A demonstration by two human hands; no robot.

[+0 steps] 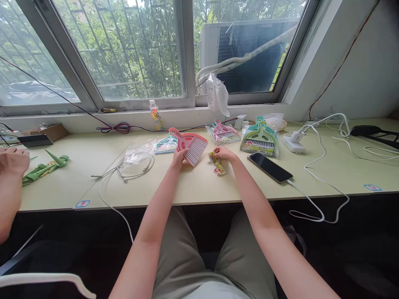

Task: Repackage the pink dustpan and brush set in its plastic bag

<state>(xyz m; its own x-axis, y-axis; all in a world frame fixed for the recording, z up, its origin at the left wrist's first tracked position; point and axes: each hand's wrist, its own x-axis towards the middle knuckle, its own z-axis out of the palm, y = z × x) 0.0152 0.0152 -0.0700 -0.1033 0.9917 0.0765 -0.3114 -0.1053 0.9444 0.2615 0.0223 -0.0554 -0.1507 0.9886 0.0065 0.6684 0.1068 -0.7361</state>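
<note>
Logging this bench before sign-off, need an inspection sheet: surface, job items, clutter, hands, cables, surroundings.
Surface: pale tabletop, stickers at front edge; spills, nothing seen
Job's things: pink dustpan-and-brush set; crumpled printed wrapper; three bagged sets behind
Clutter: phone, loose clear plastic, green pieces at left
Hands: left holds pink set, right holds wrapper
Cables: grey coil at left; white lead from phone loops below front edge
Surroundings: window, bottle; another person's hand at left
</note>
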